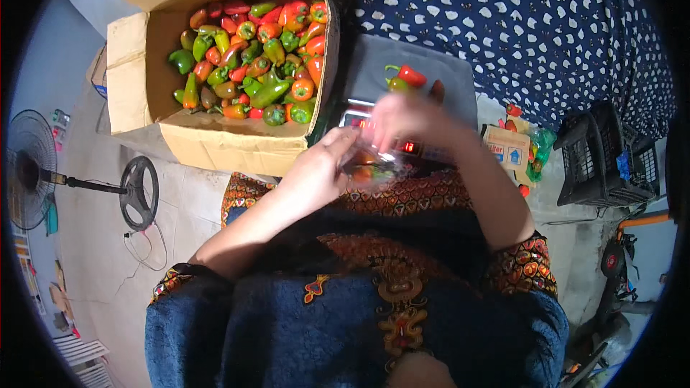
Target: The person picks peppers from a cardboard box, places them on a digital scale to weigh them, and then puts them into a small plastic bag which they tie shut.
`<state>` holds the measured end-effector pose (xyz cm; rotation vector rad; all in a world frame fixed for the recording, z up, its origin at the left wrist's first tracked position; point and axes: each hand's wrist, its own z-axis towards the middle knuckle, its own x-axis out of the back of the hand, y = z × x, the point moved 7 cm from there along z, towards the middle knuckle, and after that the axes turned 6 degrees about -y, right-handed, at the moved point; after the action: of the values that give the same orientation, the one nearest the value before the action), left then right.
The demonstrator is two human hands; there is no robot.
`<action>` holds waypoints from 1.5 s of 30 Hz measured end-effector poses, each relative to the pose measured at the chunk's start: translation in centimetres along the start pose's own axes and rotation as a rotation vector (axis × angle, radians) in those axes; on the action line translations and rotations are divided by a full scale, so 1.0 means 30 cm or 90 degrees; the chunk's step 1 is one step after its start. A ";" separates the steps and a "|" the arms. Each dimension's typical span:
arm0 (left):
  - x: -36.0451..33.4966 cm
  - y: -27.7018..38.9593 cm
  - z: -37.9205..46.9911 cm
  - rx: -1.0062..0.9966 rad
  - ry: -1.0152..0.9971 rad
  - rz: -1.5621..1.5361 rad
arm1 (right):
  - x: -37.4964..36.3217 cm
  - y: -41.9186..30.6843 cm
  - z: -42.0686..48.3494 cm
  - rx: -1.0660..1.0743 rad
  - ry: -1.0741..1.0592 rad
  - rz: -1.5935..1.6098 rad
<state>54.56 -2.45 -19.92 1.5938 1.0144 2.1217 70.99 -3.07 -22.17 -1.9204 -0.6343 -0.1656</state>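
Observation:
My left hand [322, 164] grips the edge of a clear plastic bag [373, 173] with a few red and green peppers inside, held low in front of my lap. Over the bag's upper side hangs my right hand [405, 118], blurred by motion, its fingers pointing down. Whether those fingers pinch the plastic cannot be made out. Just beyond is a digital scale [372, 67] with lit red digits, partly covered by my hands. On its grey plate lie a red pepper [412, 76], a greenish pepper [398, 84] and a dark reddish one [437, 91].
A large open cardboard box [237, 144] full of red, orange and green peppers [259, 67] stands left of the scale. Patterned dark blue cloth [501, 27] spreads behind. Black plastic crates [598, 156] and a small carton [506, 146] sit right; a fan [32, 170] stands left.

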 end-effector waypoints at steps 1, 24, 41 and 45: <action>-0.001 -0.012 -0.009 0.043 -0.007 -0.006 | 0.136 0.095 0.038 -0.034 0.162 -0.040; -0.005 -0.040 0.014 0.057 -0.017 -0.116 | 0.152 0.346 0.063 0.207 0.238 0.609; 0.004 -0.023 0.008 0.015 0.063 0.085 | -0.372 0.175 0.001 0.105 0.093 0.626; -0.080 -0.108 0.002 0.027 0.047 0.180 | -0.334 0.162 -0.016 0.199 0.168 0.521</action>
<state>54.89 -1.62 -23.85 1.7825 0.9073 2.3725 65.00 -8.50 -29.83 -1.6717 0.3080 0.1898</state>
